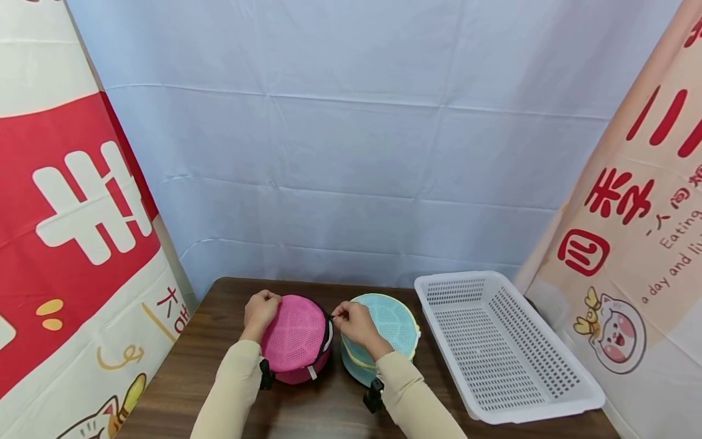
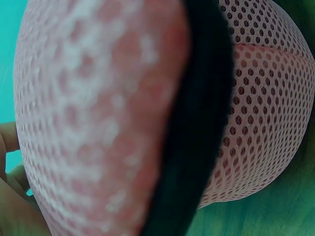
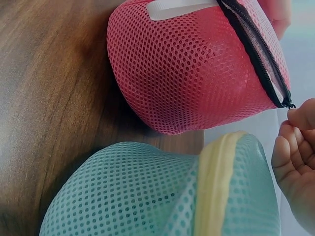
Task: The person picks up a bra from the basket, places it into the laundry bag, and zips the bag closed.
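Note:
A pink mesh laundry bag (image 1: 296,332) with a black zipper band stands on the table, a white tag on its near side. My left hand (image 1: 261,313) grips its upper left edge; in the left wrist view the bag's lid hides most of that hand's fingers (image 2: 9,137). At the bag's far right side, my right hand (image 1: 356,323) pinches the small black zipper pull (image 3: 291,105) between thumb and finger. Part of the zipper gapes, showing a pale strip. Below the right hand and wrist sits a teal mesh laundry bag (image 1: 392,323) with a yellow zipper band.
A white plastic basket (image 1: 493,353) with slotted walls stands to the right of the teal bag. The dark wooden table (image 1: 181,378) ends at a pale blue cloth backdrop (image 1: 351,152). Printed cloths hang at both sides.

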A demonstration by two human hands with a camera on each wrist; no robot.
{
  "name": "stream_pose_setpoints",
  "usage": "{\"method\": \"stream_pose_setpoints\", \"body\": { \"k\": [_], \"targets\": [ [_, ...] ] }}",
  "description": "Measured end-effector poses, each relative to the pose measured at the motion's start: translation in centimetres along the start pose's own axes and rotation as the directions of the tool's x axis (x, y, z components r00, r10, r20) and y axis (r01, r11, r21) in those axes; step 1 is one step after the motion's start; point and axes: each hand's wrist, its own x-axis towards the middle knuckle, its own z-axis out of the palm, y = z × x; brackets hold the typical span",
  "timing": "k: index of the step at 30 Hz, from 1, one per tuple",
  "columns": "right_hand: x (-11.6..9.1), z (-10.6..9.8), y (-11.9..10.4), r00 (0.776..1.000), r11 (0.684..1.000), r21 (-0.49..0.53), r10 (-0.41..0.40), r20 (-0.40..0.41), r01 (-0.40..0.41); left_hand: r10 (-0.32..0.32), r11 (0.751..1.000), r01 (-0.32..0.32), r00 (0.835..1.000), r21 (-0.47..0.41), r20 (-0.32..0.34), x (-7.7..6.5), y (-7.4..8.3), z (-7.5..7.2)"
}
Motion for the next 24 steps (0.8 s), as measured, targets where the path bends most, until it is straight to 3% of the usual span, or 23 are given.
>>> {"method": "stream_pose_setpoints", "body": {
  "k": [9,18,24],
  "targets": [
    [-0.7,0.1,-0.2,1.0,0.999,-0.032,-0.005,-0.014,0.004,-0.002,0.999,0.001,1.0,-0.045,-0.015,-0.1,-0.3,0.2],
    [-1.2,0.2,0.1,0.999,0.999,-0.042,-0.026,-0.033,0.025,-0.089,0.98,0.085,0.996,-0.18,-0.017,-0.5,-0.6,0.2],
    [-1.4,0.1,0.1,1.0,1.0,-0.019,-0.012,-0.018,0.012,-0.123,0.969,0.117,0.992,-0.22,-0.016,-0.5,-0.7,0.3]
  ]
}}
